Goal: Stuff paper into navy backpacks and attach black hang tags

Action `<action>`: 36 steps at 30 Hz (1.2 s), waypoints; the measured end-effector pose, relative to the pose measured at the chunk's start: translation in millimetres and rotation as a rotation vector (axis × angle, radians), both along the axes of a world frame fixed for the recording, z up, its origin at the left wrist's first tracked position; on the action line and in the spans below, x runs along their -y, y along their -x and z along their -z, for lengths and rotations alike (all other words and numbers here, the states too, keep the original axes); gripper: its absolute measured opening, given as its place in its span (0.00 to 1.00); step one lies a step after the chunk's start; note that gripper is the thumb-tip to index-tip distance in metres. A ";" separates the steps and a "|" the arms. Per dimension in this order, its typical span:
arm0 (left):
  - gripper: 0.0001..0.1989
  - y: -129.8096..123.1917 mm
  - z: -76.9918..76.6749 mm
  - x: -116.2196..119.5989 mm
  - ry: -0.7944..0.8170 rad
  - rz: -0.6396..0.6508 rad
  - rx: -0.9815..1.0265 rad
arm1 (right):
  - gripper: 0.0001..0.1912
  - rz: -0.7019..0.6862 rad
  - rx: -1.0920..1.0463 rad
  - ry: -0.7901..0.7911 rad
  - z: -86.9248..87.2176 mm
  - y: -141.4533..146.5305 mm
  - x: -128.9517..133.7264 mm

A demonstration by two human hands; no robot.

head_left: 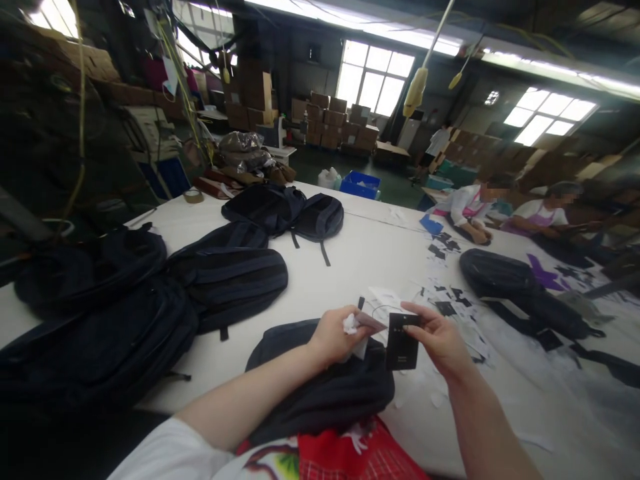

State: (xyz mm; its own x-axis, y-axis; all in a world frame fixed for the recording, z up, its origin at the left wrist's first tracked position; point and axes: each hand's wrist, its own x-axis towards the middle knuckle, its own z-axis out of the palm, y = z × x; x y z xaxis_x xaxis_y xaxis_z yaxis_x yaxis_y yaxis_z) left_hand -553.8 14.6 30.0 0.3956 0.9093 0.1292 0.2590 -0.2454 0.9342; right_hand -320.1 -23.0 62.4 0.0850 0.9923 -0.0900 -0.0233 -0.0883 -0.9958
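Note:
A dark backpack point(325, 393) lies on the white table right in front of me. Above its upper edge my left hand point(340, 335) is closed on a folded paper tag point(371, 323), with a crumpled white scrap point(351, 325) at its fingers. To the right, my right hand point(437, 335) pinches a black card tag point(403, 342) with small light print, held upright beside the backpack. A thin cord loops between the two hands above the card. White papers point(385, 297) lie on the table just behind the hands.
Several dark backpacks point(227, 280) cover the table's left side. Black tags point(445, 308) and clear plastic are scattered to the right, near another dark backpack point(500, 270). Two people sit across at the right. A blue bin point(360, 185) stands beyond the table point(370, 250).

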 end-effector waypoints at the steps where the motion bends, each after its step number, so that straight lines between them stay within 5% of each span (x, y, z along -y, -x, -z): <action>1: 0.07 3.8 -0.9 -0.7 -0.044 -0.002 -0.027 | 0.29 -0.003 0.073 0.003 -4.9 -3.5 0.5; 8: 0.14 19.3 0.7 -3.6 -0.419 -0.155 -0.239 | 0.21 -0.040 0.715 0.072 -48.7 -20.4 -0.2; 13: 0.16 11.7 5.6 -1.0 -0.453 -0.151 -0.178 | 0.21 -0.293 0.258 0.272 -60.9 -8.4 0.5; 16: 0.15 5.7 3.5 4.1 -0.386 -0.030 -0.131 | 0.21 -0.283 0.007 0.292 -55.5 4.9 -2.9; 21: 0.17 2.2 -9.0 12.8 -0.165 0.033 -0.082 | 0.22 -0.183 -0.036 0.145 -38.0 15.2 -11.4; 32: 0.20 6.9 -18.6 26.7 -0.138 0.118 0.124 | 0.16 0.099 0.364 -0.320 9.6 45.3 -16.8; 36: 0.14 4.3 -17.0 27.4 -0.138 0.008 0.050 | 0.16 0.232 0.504 -0.426 20.5 55.5 -17.3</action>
State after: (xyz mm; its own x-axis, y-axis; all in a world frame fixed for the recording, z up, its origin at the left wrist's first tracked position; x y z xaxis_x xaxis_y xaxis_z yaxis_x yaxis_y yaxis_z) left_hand -558.2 -12.8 47.0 0.3925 0.8784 0.2726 0.2102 -0.3742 0.9032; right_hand -375.6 -5.7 41.8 0.2283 0.8835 0.4090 0.4797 0.2634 -0.8370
